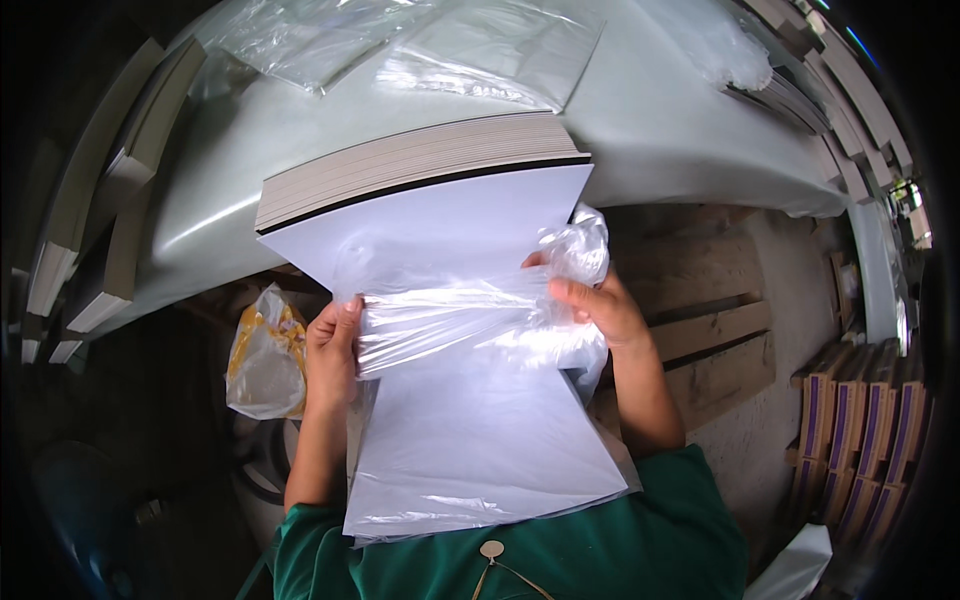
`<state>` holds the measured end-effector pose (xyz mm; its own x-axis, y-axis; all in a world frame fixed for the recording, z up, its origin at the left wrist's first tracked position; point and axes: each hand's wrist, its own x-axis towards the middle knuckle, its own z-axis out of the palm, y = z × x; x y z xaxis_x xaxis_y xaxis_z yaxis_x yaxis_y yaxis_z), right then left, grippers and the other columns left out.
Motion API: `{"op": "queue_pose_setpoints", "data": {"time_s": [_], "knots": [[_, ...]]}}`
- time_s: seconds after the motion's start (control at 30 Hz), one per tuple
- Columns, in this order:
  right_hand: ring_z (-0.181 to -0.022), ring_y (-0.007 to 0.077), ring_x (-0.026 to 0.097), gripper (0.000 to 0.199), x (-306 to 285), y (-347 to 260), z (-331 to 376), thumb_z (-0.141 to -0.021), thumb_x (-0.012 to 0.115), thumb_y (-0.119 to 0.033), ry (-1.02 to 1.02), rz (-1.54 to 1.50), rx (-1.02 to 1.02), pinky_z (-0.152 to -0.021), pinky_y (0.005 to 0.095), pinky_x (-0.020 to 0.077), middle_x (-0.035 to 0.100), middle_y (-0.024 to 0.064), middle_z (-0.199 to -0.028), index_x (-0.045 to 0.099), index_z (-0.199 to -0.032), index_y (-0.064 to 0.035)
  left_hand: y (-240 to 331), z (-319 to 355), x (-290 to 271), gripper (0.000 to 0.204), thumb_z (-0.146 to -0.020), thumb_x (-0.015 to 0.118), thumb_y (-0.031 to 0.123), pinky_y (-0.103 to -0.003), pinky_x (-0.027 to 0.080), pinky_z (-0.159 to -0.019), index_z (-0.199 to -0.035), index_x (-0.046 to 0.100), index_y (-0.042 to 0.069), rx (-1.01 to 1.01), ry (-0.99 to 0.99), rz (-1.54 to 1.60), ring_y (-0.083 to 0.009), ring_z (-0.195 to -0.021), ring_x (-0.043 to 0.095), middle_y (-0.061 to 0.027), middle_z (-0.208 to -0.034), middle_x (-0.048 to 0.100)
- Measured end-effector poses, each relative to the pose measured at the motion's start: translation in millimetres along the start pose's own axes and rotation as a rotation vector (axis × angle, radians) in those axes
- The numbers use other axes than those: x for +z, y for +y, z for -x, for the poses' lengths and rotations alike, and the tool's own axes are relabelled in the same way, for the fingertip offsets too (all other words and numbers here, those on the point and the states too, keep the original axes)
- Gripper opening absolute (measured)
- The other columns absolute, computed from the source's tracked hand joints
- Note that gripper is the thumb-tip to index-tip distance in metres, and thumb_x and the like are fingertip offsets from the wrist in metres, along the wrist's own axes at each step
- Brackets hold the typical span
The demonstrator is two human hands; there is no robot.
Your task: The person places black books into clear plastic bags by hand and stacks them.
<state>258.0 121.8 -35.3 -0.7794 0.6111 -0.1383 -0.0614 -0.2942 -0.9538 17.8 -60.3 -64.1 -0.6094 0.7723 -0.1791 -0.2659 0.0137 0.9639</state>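
Note:
A clear plastic bag (pixel 450 325) is stretched in crumpled folds between my two hands. On its left edge, my left hand (pixel 333 345) pinches the film between thumb and fingers. My right hand (pixel 595 303) grips the bunched film at the other side, its fingers partly hidden in it. Beyond the bag, a thick stack of grey-edged boards (pixel 425 172) rests at the table's near edge, its white face toward me. A white sheet (pixel 475 450) under clear film slopes down against my green shirt. The bag's folds hide whether it joins that white face.
Flat clear bags (pixel 490 50) lie on the covered table (pixel 690 150) beyond the stack. Board stacks (pixel 125 180) stand at the left, others (pixel 850 110) at the far right. Below are a yellow-and-white plastic bag (pixel 266 355), a wooden pallet (pixel 710 330) and stacked brown-and-purple packs (pixel 855 430).

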Motion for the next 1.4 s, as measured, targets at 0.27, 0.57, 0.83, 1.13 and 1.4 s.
{"op": "queue_pose_setpoints", "data": {"time_s": [0.27,0.57,0.83,1.13,1.4], "knots": [[-0.062,0.0097,0.056,0.013,53,-1,-4,-0.085,0.060,-0.014,-0.082,0.053,-0.111,-0.054,0.0235,0.0458,0.058,0.0022,-0.069,0.058,-0.083,-0.0017,42,22,16,0.090,-0.056,0.083,0.030,-0.040,0.033,-0.096,-0.127,0.034,0.004,0.942,-0.149,-0.877,-0.0336,-0.121,0.036,-0.0197,-0.132,0.034],[-0.076,0.0103,0.055,0.040,45,3,0,-0.067,0.078,-0.017,-0.100,0.086,-0.004,-0.067,0.0246,0.0448,0.058,0.0014,-0.085,0.057,-0.097,-0.0027,42,-1,46,0.016,-0.088,0.057,0.018,-0.018,0.037,-0.050,-0.087,0.056,0.003,0.032,-0.368,-0.069,-0.0042,-0.051,0.047,-0.0019,-0.067,0.056],[-0.076,0.0096,0.055,0.024,58,-10,16,-0.071,0.074,-0.009,0.115,0.155,-0.195,-0.068,0.0238,0.0444,0.059,0.0019,-0.081,0.060,-0.089,-0.0006,42,6,67,0.040,-0.067,0.072,0.015,-0.035,0.049,-0.063,-0.103,0.059,0.001,0.423,-0.768,-1.039,-0.0267,-0.069,0.064,-0.0139,-0.081,0.064],[-0.041,0.0011,0.030,0.051,50,8,0,-0.084,0.056,-0.046,-0.278,-0.333,0.190,-0.038,0.0169,0.0221,0.058,0.0041,-0.073,0.055,-0.103,0.0015,38,41,62,0.053,-0.059,0.067,0.010,-0.034,0.044,-0.081,-0.111,0.059,0.008,0.742,-1.084,-1.098,-0.0216,-0.091,0.059,-0.0068,-0.094,0.062],[-0.041,0.0017,0.029,0.020,45,9,-9,-0.083,0.061,-0.017,-0.155,-0.362,0.090,-0.039,0.0185,0.0225,0.051,0.0007,-0.065,0.055,-0.090,0.0009,67,27,48,0.047,-0.077,0.065,0.023,-0.041,0.039,-0.091,-0.119,0.051,0.007,0.543,-1.112,-0.690,-0.0267,-0.106,0.053,-0.0115,-0.102,0.060]]}}
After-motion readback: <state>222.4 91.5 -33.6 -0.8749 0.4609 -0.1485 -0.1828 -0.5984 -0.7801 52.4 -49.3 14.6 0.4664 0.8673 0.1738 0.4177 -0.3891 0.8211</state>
